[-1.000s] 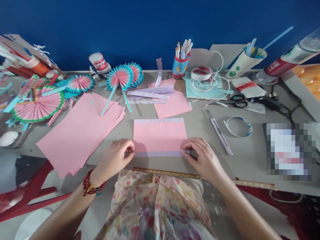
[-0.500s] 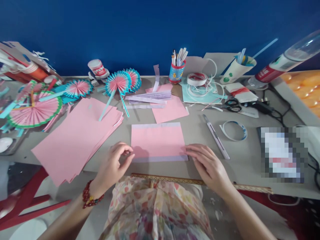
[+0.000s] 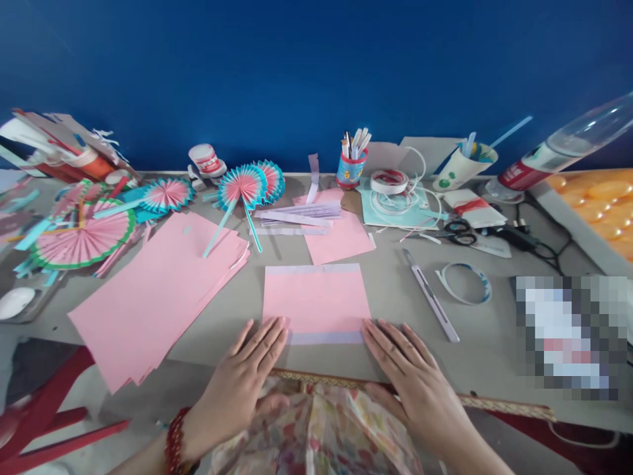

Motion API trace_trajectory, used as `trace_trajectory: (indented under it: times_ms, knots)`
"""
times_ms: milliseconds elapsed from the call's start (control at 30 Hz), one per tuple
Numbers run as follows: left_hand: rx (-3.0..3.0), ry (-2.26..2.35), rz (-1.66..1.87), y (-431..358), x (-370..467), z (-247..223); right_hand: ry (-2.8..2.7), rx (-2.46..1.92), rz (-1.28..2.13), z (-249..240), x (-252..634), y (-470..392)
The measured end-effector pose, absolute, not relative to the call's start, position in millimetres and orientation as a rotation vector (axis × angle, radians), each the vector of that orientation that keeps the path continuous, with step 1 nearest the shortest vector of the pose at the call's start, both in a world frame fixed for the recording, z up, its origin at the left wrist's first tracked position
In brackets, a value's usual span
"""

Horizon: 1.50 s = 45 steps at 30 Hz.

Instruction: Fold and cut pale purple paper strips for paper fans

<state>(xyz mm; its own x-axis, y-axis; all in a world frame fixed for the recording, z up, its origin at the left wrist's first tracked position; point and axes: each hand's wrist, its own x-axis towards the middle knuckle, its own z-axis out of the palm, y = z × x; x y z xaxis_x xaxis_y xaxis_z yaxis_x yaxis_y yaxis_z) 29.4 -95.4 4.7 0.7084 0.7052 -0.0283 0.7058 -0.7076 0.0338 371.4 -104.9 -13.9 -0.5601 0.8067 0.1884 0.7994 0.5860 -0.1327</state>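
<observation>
A pink paper sheet [image 3: 316, 303] with pale lilac strips along its far and near edges lies flat on the grey table in front of me. My left hand [image 3: 252, 376] rests palm down, fingers stretched out, its fingertips on the sheet's near left corner. On the other side my right hand [image 3: 408, 369] lies flat too, its fingertips at the near right corner. Neither hand holds anything. Behind the sheet are a bundle of lilac paper strips [image 3: 301, 212] and another pink piece [image 3: 341, 239].
At left lies a stack of pink sheets [image 3: 158, 297], with folded paper fans [image 3: 242, 188] behind. To the right are a utility knife [image 3: 431, 297], a tape ring [image 3: 465, 284] and scissors [image 3: 457, 231]. A pen cup [image 3: 352, 168] and a plastic bottle [image 3: 554, 152] stand farther back.
Both hands have gone from curled fingers beside the sheet to flattened, with fingertips on its near corners. The whole view has shifted, so the table sits lower in the picture.
</observation>
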Motion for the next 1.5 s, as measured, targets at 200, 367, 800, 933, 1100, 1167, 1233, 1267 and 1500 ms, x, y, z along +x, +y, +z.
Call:
trace_trajectory:
  times_ms: [200, 367, 800, 933, 1100, 1167, 1233, 1267, 1500]
  knots:
    - [2.927, 1.167, -0.004, -94, 34, 3, -2.636, -1.22, -0.047, -13, 350, -97]
    - [2.94, 1.154, -0.017, -93, 24, 4, -2.642, -1.242, -0.183, -22, 359, -102]
    - [2.873, 1.308, 0.125, 7, 28, -11, -2.575, -1.239, -0.133, -16, 316, -42]
    - [2.837, 1.415, 0.171, -2, 29, -9, -2.595, -1.228, -0.187, -28, 315, -37]
    - [2.873, 0.994, 0.206, -18, 83, 6, -2.59, -1.153, -0.259, -35, 320, -39]
    - [2.866, 0.939, 0.229, -14, 97, 3, -2.565, -1.121, -0.296, -37, 321, -38]
    - [2.835, 1.006, 0.204, -9, 95, -5, -2.558, -1.143, -0.304, -38, 320, -37]
    - [2.815, 1.076, 0.194, -6, 88, -9, -2.556, -1.157, -0.302, -38, 319, -36]
    - [2.694, 1.552, 0.127, 1, 38, -22, -2.525, -1.183, -0.303, -37, 317, -37]
